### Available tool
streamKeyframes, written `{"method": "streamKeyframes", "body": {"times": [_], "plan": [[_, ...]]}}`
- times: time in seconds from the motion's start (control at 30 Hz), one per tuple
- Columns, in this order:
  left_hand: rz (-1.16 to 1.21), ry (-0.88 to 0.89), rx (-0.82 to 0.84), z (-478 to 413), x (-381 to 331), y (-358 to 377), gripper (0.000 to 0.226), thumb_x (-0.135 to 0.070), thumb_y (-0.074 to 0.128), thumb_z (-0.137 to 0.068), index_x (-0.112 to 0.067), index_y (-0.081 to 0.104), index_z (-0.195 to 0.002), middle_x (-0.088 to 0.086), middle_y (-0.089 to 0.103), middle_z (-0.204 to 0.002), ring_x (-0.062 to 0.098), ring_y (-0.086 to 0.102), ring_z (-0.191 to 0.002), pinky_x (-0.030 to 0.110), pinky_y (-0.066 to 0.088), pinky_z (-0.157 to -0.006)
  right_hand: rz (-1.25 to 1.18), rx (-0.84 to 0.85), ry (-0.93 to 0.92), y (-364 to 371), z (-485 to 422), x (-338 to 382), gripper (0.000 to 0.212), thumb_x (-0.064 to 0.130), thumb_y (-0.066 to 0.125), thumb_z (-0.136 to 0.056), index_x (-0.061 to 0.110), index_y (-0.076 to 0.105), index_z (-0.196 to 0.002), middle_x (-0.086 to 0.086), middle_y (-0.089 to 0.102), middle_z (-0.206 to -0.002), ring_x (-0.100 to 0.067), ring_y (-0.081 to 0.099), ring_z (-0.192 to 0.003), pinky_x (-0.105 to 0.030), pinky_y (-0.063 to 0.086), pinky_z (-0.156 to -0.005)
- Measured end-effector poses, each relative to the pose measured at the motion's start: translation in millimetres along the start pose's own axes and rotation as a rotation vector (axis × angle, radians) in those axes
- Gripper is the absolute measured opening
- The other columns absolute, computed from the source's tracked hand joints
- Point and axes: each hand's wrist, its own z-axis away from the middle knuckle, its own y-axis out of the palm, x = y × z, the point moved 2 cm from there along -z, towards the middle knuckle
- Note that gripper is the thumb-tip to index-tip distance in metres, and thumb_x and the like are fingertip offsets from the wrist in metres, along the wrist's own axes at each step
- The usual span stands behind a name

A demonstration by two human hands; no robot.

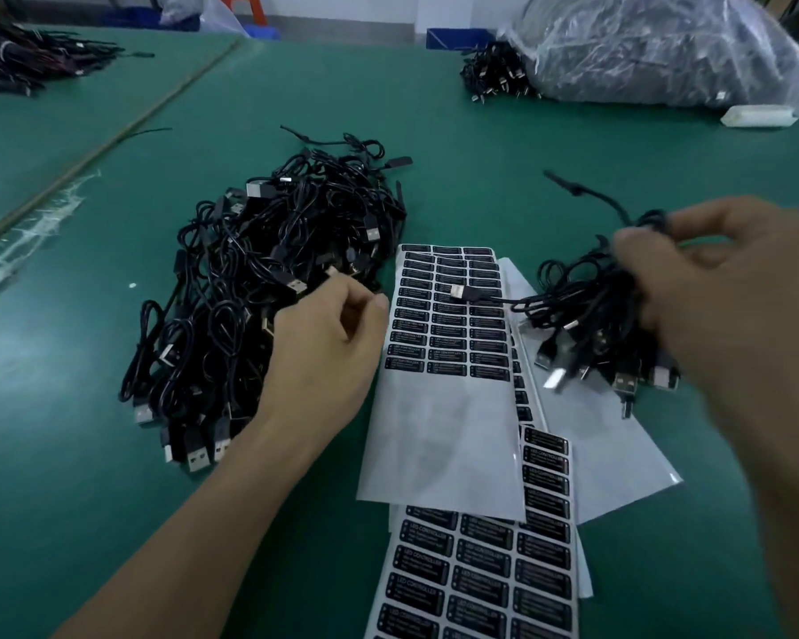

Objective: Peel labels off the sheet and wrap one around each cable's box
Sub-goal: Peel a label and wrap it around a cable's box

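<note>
One view, worn on the head, facing forward and steeply down onto the green table (111, 315). Close range: left hand (328, 348) and right hand (720, 306) fill the mid-frame, forearms entering from the bottom edge. Label sheets (444, 431) lie between the hands; well beyond the right hand, a plastic bag (665, 48) marks the far limit of sight.

Right hand (711, 288) gripping cable bundle (586, 315), left hand (324, 343) on cable pile (259, 269), label sheets (448, 362) between
</note>
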Motion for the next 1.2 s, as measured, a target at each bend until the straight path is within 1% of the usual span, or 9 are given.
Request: {"method": "streamKeyframes", "body": {"times": [0.07, 0.17, 0.37, 0.47, 0.53, 0.67, 0.8, 0.93, 1.2], "plan": [[-0.024, -0.024, 0.024, 1, 2, 2, 0.023, -0.029, 0.059, -0.099, -0.023, 0.059, -0.076, -0.009, 0.063, -0.074, 0.015, 0.055, -0.060, 0.025, 0.045, -0.054, 0.078, -0.071, 0.056, -16, -13, -5, 0.010, 0.064, 0.057, -0.064, 0.062, 0.057, -0.074, 0.011, 0.069, -0.065, -0.017, 0.066, -0.059, -0.027, 0.042, -0.060], [-0.044, -0.031, 0.033, 0, 3, 3, 0.023, -0.029, 0.060, -0.098, -0.025, 0.059, -0.075, -0.011, 0.064, -0.075, 0.019, 0.055, -0.063, 0.033, 0.046, -0.056, 0.175, -0.118, 0.138, -28, -20, -18, 0.007, 0.062, 0.055, -0.066, 0.067, 0.053, -0.071, 0.007, 0.068, -0.072, -0.032, 0.066, -0.071, -0.041, 0.051, -0.066], [-0.086, -0.033, 0.039, 2, 0, 2, 0.022, -0.029, 0.063, -0.097, -0.026, 0.059, -0.076, -0.006, 0.062, -0.065, 0.019, 0.058, -0.065, 0.035, 0.047, -0.058, 0.225, -0.181, 0.163, -26, -12, -42, 0.037, 0.062, 0.056, -0.075, 0.032, 0.052, -0.096, 0.001, 0.063, -0.073, -0.037, 0.062, -0.097, -0.054, 0.053, -0.084], [-0.167, 0.001, 0.044, 1, -5, -2, 0.019, -0.030, 0.062, -0.097, -0.026, 0.059, -0.078, -0.009, 0.062, -0.065, 0.014, 0.059, -0.061, 0.040, 0.052, -0.057, 0.207, -0.241, -0.061, -17, -7, -29, 0.019, 0.049, 0.055, -0.086, 0.033, 0.050, -0.096, 0.012, 0.053, -0.056, -0.011, 0.056, -0.068, -0.044, 0.049, -0.077], [-0.288, 0.093, 0.025, 2, -13, -5, 0.017, -0.031, 0.062, -0.097, -0.025, 0.061, -0.081, -0.012, 0.061, -0.070, 0.010, 0.058, -0.065, 0.042, 0.054, -0.057, 0.165, -0.237, -0.225, -6, 2, -13, 0.008, 0.040, 0.055, -0.090, 0.033, 0.050, -0.091, 0.020, 0.053, -0.054, -0.009, 0.047, -0.051, -0.033, 0.043, -0.066], [-0.618, 0.299, -0.192, -2, -29, -23, 0.007, -0.027, 0.066, -0.095, -0.022, 0.071, -0.097, -0.004, 0.065, -0.088, 0.014, 0.051, -0.084, 0.029, 0.042, -0.058, 0.076, -0.058, -0.501, 27, 32, 18, 0.011, 0.026, 0.060, -0.092, 0.028, 0.056, -0.083, 0.011, 0.045, -0.048, -0.004, 0.044, -0.045, -0.003, 0.033, -0.052], [-0.881, 0.106, -0.202, -11, -13, -41, 0.036, -0.019, 0.071, -0.090, -0.017, 0.065, -0.126, 0.012, 0.055, -0.116, 0.036, 0.049, -0.104, 0.047, 0.043, -0.078, 0.174, 0.298, -0.571, 63, 53, 14, 0.012, 0.025, 0.062, -0.094, 0.019, 0.065, -0.083, 0.019, 0.027, -0.043, -0.007, 0.032, -0.036, -0.026, 0.045, -0.044], [-0.977, -0.061, -0.080, -13, -1, -42, 0.039, -0.033, 0.060, -0.098, -0.017, 0.059, -0.134, 0.015, 0.054, -0.121, 0.039, 0.045, -0.114, 0.050, 0.041, -0.087, 0.190, 0.383, -0.535, 76, 60, 0, 0.012, 0.027, 0.061, -0.094, 0.023, 0.065, -0.083, 0.018, 0.024, -0.044, -0.001, 0.031, -0.041, -0.024, 0.032, -0.049], [-0.774, 0.191, -0.314, -11, -8, -43, 0.022, -0.030, 0.050, -0.105, -0.020, 0.068, -0.114, 0.007, 0.068, -0.096, 0.034, 0.055, -0.089, 0.042, 0.033, -0.074, 0.152, 0.473, -0.408, 85, 61, -25, 0.012, 0.032, 0.061, -0.096, 0.026, 0.066, -0.086, 0.030, 0.051, -0.058, -0.003, 0.048, -0.051, -0.024, 0.029, -0.053]]}}
